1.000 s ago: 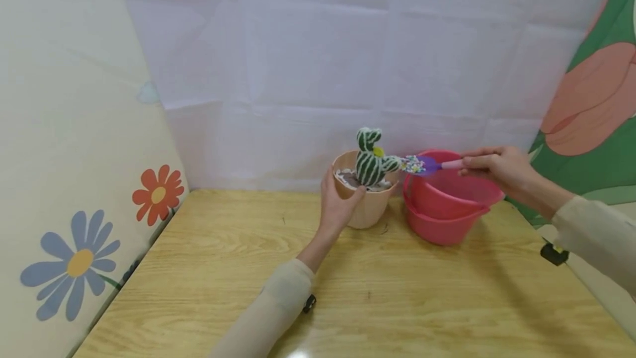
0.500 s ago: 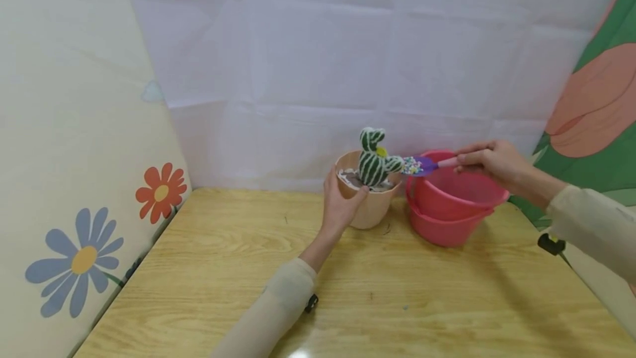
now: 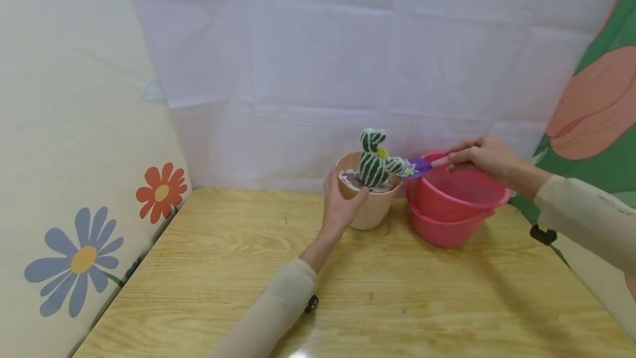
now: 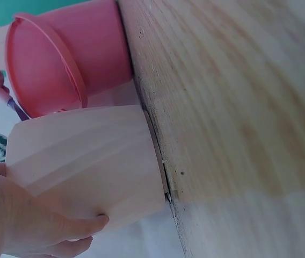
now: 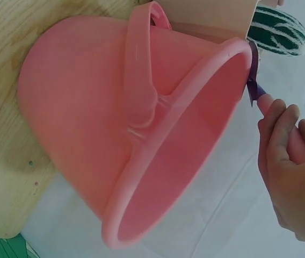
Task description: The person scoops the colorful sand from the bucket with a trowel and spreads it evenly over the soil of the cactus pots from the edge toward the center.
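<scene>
A peach-coloured flowerpot (image 3: pixel 371 211) stands on the table, holding a green and white knitted cactus (image 3: pixel 371 169) with a yellow flower, dark filling and pale bits around its base. My left hand (image 3: pixel 340 208) grips the pot's near left side, thumb over the rim; in the left wrist view its fingers (image 4: pixel 82 227) lie round the wall. Pinched by its pink handle in my right hand (image 3: pixel 483 157) is a toy shovel (image 3: pixel 421 167). Its purple blade carries small coloured beads (image 3: pixel 408 169) and reaches the pot's right rim, beside the cactus arm.
A pink bucket (image 3: pixel 444 231) with a handle stands right of the pot, under the shovel and right hand. A tiny blue bit (image 3: pixel 404 310) lies on the wooden table (image 3: pixel 238 269). White cloth (image 3: pixel 298 70) hangs behind, with flower-patterned panels at both sides.
My right hand has moved left with the shovel, bringing the blade nearer the pot and tilting it down. Fewer beads show on it. The left hand still grips the pot.
</scene>
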Available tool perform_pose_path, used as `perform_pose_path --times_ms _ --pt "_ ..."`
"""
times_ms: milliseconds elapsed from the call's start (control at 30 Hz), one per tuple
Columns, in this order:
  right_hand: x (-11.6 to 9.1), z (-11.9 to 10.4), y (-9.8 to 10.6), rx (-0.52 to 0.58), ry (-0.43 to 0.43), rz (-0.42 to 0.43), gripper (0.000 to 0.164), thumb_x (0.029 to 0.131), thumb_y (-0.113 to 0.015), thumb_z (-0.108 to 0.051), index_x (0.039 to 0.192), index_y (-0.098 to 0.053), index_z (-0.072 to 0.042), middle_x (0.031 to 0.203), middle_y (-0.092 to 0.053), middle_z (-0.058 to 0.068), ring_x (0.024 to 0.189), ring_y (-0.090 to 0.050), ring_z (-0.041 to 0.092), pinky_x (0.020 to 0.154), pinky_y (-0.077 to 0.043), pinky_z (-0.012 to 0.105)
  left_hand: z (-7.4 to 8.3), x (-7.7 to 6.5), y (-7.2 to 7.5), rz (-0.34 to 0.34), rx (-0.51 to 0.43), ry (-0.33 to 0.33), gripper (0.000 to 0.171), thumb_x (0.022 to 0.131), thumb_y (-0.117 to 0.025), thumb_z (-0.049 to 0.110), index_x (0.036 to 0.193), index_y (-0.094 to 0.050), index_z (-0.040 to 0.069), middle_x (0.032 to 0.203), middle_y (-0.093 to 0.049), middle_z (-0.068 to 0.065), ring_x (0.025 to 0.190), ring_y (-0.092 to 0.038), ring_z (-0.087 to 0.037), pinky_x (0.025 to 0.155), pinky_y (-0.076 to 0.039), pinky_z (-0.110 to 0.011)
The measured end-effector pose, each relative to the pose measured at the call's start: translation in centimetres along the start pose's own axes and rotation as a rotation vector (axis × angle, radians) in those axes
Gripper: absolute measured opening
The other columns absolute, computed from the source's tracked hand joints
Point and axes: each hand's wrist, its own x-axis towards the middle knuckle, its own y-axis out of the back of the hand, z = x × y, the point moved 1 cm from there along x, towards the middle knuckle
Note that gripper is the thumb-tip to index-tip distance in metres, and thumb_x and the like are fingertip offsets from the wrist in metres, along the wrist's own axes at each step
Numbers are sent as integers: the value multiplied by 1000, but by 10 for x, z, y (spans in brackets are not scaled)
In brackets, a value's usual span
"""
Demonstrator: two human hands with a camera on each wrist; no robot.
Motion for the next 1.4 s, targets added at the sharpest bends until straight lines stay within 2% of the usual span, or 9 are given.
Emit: perform_pose_path --times_ms 167,400,533,733,933,1133,1400 --pt "3 -5 -1 -83 -4 -13 53 98 -70 -16 139 -53 10 97 -76 13 88 -74 29 67 -63 40 1 -1 1 2 1 5 100 87 -79 33 163 -17 9 164 -19 -17 147 -25 -35 120 -24 -51" --pt "3 -11 -1 -52 -38 -72 54 99 -68 -13 143 -49 10 105 -74 17 85 -74 26 60 -62 37 1 0 0 -1 6 29 100 87 -79 33 163 -17 9 165 -19 -16 148 -25 -35 120 -24 -51" --pt "1 -14 1 -73 -35 -88 52 99 -67 -12 143 -49 11 107 -74 18 84 -74 24 59 -62 34 2 0 -1 -4 14 35 100 87 -79 33 163 -17 9 164 -19 -16 147 -25 -35 120 -24 -50" --pt "2 -21 1 -118 -15 -106 52 99 -67 -11 141 -49 13 108 -73 19 90 -74 28 62 -62 36 4 0 -1 -4 3 34 99 88 -78 31 163 -17 9 164 -19 -16 148 -24 -34 120 -24 -50" --pt "1 -27 0 -191 3 -98 50 99 -68 -12 138 -51 14 102 -74 19 84 -73 25 63 -63 37 2 0 -1 -2 -2 34 100 87 -78 30 163 -17 8 164 -18 -17 147 -25 -35 120 -24 -50" --pt "2 -32 -1 -204 -1 -114 44 100 -65 -9 135 -54 15 102 -74 18 82 -73 23 62 -62 33 2 2 -3 -5 1 42 100 87 -78 32 163 -16 10 164 -18 -17 147 -26 -36 119 -25 -51" --pt "0 -39 -3 -200 2 -138 41 100 -64 -6 133 -54 17 103 -74 20 86 -73 23 73 -62 32 0 4 -4 -9 -7 47 101 87 -79 32 163 -16 12 165 -17 -15 147 -26 -35 119 -26 -51"
